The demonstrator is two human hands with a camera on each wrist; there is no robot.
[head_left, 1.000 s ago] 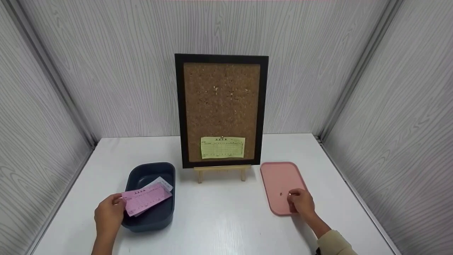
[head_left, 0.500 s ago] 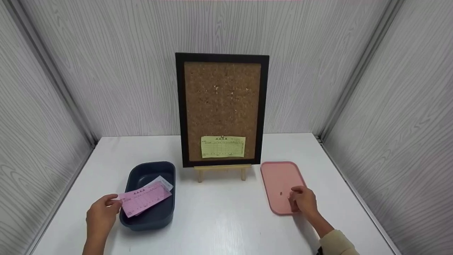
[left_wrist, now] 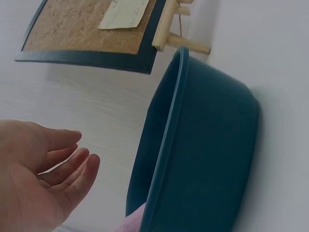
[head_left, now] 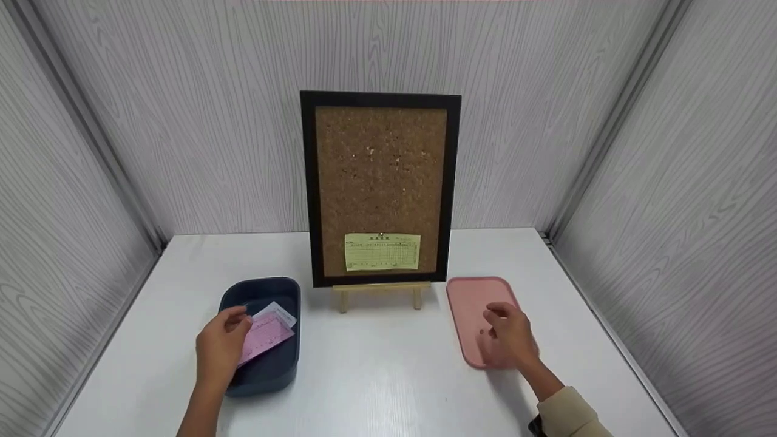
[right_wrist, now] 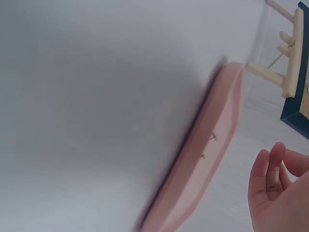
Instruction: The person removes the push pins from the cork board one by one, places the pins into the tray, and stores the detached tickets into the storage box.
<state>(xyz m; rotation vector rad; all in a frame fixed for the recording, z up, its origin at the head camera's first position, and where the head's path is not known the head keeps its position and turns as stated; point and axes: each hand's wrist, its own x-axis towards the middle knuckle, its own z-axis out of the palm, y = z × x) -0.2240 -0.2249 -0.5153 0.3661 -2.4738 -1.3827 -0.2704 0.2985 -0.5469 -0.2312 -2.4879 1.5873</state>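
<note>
In the head view my left hand (head_left: 221,346) hovers over the left side of a dark blue bin (head_left: 264,385). Its fingers are loosely bent and hold nothing, as the left wrist view also shows. Inside the bin lie a pink printed slip (head_left: 267,335) and a white slip (head_left: 283,313); the hand hides part of the pink one. My right hand (head_left: 512,334) is above a pink tray (head_left: 476,297), fingers loosely bent, with nothing visible between them. Two small pins (right_wrist: 212,137) lie on the tray in the right wrist view.
A black-framed corkboard (head_left: 382,182) stands upright on a small wooden easel (head_left: 381,287) at the back centre. One yellow slip (head_left: 382,252) is pinned near its bottom. Grey wood-grain walls enclose the white table (head_left: 376,376) at the back and sides.
My left hand has let go of the pink slip and moved right and up over the bin. The right hand has lifted slightly and shifted left above the tray.
</note>
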